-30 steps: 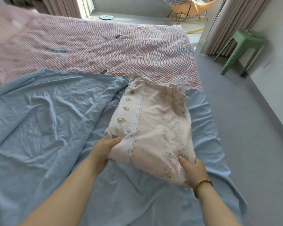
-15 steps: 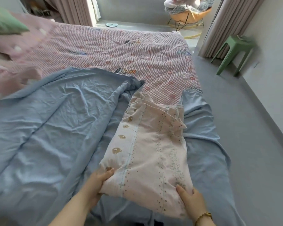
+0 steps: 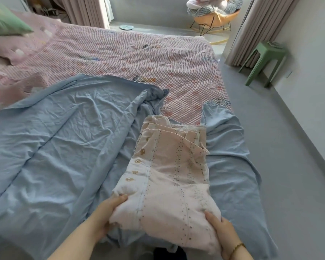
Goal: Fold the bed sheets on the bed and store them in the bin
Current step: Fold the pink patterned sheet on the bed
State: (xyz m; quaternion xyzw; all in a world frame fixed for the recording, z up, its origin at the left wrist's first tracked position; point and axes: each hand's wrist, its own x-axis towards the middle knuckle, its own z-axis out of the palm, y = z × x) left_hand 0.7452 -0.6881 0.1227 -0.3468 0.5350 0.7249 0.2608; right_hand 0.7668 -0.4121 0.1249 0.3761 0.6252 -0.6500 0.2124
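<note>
A folded pale pink sheet (image 3: 169, 177) with dotted lines and gold heart shapes lies at the near edge of the bed. My left hand (image 3: 106, 212) grips its near left corner, thumb on top. My right hand (image 3: 220, 231), with a bead bracelet at the wrist, grips the near right corner. Under and beside it spreads a crumpled light blue sheet (image 3: 54, 147), unfolded, hanging over the bed's near edge. No bin is in view.
The bed (image 3: 139, 59) has a pink quilted cover; a green pillow (image 3: 4, 23) lies at the far left. A green stool (image 3: 265, 59) stands by the right wall. An orange chair (image 3: 212, 15) piled with laundry stands at the back. Grey floor runs along the right.
Both hands have kept their grip on the pink folded sheet and drawn it toward me, to the bed's near edge. The view has pulled back, showing more of the bed.
</note>
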